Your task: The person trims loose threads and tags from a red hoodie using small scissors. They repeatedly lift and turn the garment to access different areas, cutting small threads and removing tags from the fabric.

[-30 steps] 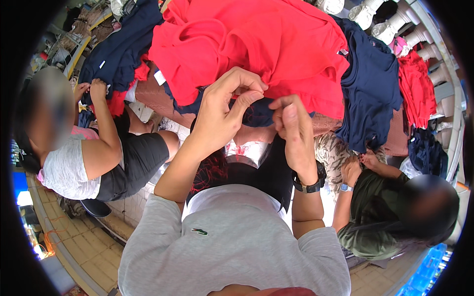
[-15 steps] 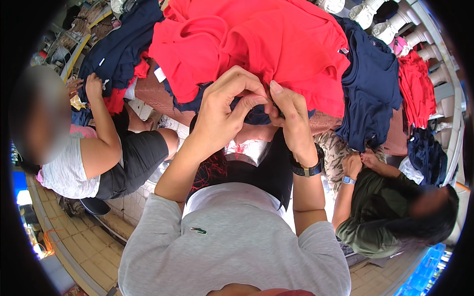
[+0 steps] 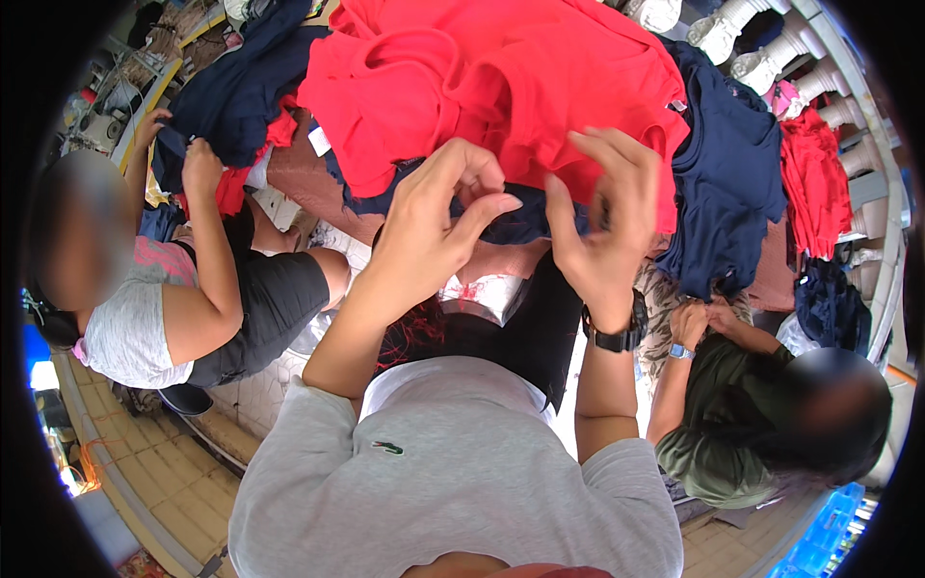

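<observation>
A heap of red garments lies over navy ones on a stall in front of me. A navy garment's edge runs between my hands under the red hem. My left hand pinches that navy edge with thumb and fingers. My right hand, with a black watch on its wrist, has its thumb on the same navy cloth and its fingers curled up against the red hem. I wear a grey top.
A person in a pale top and black shorts at left handles navy and red cloth. A person in an olive shirt at right fingers fabric. More red and navy garments hang at far right.
My hands, close together on the navy edge a second ago, have spread apart. The right hand shifted right and its fingers lifted. The person at left raised an arm to the pile.
</observation>
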The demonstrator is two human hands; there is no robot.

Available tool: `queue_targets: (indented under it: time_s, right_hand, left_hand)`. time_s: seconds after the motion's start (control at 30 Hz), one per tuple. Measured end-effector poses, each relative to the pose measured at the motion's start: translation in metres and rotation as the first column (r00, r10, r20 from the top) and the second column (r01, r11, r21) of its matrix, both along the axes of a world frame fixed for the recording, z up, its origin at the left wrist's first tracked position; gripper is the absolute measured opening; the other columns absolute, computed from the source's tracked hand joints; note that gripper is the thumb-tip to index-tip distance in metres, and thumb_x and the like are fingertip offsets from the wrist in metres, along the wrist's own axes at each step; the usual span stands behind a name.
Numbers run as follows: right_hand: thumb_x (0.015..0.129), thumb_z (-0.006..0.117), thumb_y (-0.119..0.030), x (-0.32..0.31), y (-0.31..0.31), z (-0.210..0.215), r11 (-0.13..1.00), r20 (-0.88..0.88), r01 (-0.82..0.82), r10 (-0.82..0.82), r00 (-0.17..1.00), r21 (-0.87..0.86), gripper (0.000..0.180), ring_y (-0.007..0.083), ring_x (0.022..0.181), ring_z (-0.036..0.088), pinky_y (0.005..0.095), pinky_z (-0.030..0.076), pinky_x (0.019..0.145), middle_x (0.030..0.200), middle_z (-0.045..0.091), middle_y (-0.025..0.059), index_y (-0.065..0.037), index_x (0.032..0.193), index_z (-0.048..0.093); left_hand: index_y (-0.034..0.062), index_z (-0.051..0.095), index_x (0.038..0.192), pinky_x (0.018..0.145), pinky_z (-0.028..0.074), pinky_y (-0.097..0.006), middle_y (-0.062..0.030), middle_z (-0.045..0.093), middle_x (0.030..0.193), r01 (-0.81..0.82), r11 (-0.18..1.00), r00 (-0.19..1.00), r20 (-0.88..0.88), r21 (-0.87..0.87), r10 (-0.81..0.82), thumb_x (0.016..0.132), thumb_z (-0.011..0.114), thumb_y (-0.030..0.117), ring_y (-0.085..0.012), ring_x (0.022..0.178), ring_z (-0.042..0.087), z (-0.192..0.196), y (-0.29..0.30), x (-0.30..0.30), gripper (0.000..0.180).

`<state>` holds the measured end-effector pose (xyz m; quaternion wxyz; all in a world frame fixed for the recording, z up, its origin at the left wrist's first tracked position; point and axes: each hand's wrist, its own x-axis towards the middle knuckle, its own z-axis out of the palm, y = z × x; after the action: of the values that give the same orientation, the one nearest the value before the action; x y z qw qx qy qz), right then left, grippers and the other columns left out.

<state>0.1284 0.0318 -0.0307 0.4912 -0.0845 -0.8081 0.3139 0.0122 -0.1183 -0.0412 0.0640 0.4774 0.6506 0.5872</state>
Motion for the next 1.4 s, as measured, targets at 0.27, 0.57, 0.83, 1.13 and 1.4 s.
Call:
queue_targets:
  time_s: [0.27, 0.57, 0.83, 1.13, 1.4]
  right_hand:
    - [0.098, 0.067, -0.011, -0.028, 0.032, 0.000, 0.943, -0.049, -0.221, 0.215, 0.975, -0.250, 0.013, 0.0065, 0.068, 0.052, 0.0221, 0.040, 0.061, 0.079, 0.062, 0.0014, 0.002, 0.097, 0.069]
    - [0.097, 0.068, -0.009, -0.021, 0.022, 0.016, 0.787, -0.136, -0.328, 0.303, 0.943, -0.524, 0.008, -0.0010, 0.059, 0.038, 0.0193, 0.028, 0.051, 0.089, 0.064, -0.0032, -0.001, 0.100, 0.068]
    - [0.080, 0.076, 0.009, -0.003, 0.007, 0.015, 0.959, -0.083, -0.179, 0.164, 0.983, -0.218, 0.020, -0.0013, 0.057, 0.033, 0.0189, 0.026, 0.049, 0.102, 0.063, 0.0033, -0.003, 0.093, 0.067]
    - [0.082, 0.074, 0.007, -0.001, -0.008, 0.019, 0.993, -0.004, -0.109, 0.109, 0.994, -0.033, 0.015, 0.0155, 0.065, 0.057, 0.0278, 0.045, 0.057, 0.089, 0.062, 0.0095, -0.001, 0.094, 0.070]
    - [0.086, 0.068, 0.009, 0.003, -0.009, 0.001, 0.953, 0.017, -0.269, 0.274, 0.962, -0.140, 0.015, 0.0186, 0.071, 0.058, 0.0294, 0.045, 0.057, 0.089, 0.058, 0.0103, 0.000, 0.096, 0.061]
  left_hand:
    - [0.0027, 0.059, 0.104, 0.080, 0.049, -0.030, -0.0107, 0.059, 0.100, -0.106, 0.982, 0.989, -0.085, 0.158, 0.120, 0.089, 0.069, -0.001, -0.0196, 0.088, 0.061, 0.006, 0.040, -0.007, 0.018]
    - [0.0017, 0.062, 0.117, 0.083, 0.048, -0.027, -0.0044, 0.064, 0.104, 0.060, 0.941, 0.936, 0.308, 0.334, -0.169, 0.089, 0.068, -0.003, -0.0118, 0.091, 0.058, 0.020, 0.040, -0.009, 0.029]
    - [0.0028, 0.070, 0.111, 0.077, 0.049, -0.028, -0.0056, 0.069, 0.097, -0.066, 0.978, 0.996, 0.067, 0.198, 0.054, 0.086, 0.072, 0.001, -0.0144, 0.083, 0.059, 0.015, 0.027, -0.005, 0.025]
    - [0.0024, 0.070, 0.109, 0.071, 0.052, -0.030, -0.0105, 0.071, 0.100, -0.116, 0.964, 0.979, -0.134, 0.239, 0.151, 0.090, 0.066, -0.002, -0.0209, 0.083, 0.068, 0.017, 0.021, 0.006, 0.020]
    - [-0.0002, 0.069, 0.103, 0.068, 0.053, -0.031, -0.0119, 0.068, 0.092, -0.041, 0.969, 0.993, -0.096, 0.244, 0.066, 0.089, 0.065, -0.005, -0.0225, 0.078, 0.068, 0.012, 0.016, 0.013, 0.016]
